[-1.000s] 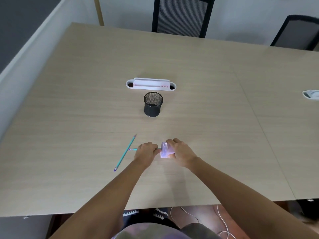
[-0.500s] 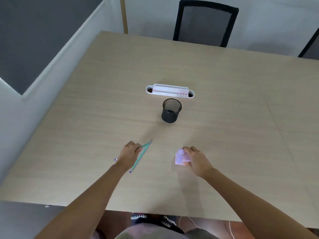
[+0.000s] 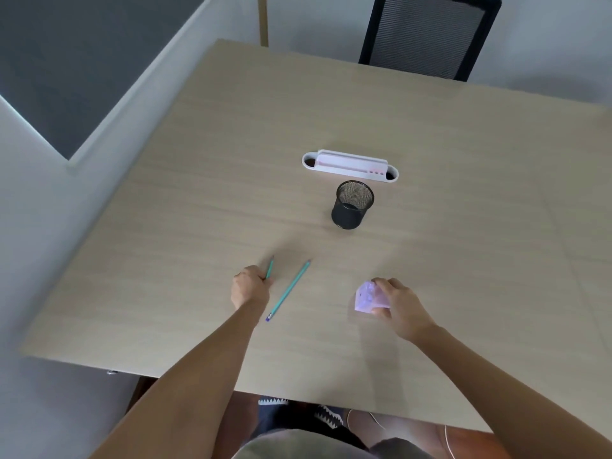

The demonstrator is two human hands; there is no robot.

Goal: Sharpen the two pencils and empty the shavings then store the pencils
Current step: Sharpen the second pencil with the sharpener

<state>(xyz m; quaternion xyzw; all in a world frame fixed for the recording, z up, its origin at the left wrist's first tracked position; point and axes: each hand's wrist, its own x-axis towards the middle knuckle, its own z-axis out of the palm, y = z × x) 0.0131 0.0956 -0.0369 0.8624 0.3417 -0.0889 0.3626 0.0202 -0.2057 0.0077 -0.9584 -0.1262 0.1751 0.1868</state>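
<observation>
Two teal pencils are on the wooden table. One pencil lies free, slanting from lower left to upper right. My left hand is closed around the other pencil, whose tip sticks out above my fist. My right hand grips the lilac sharpener, which rests on the table to the right of the pencils. A black mesh pencil cup stands upright further back.
A white cable port is set in the table behind the cup. A black mesh chair stands at the far edge. A wall and grey panel run along the left side. White cables lie on the floor below.
My left hand pulled the pencil out of the sharpener and moved left. It now holds the other pencil, and one pencil lies free beside it. The view shifted left.
</observation>
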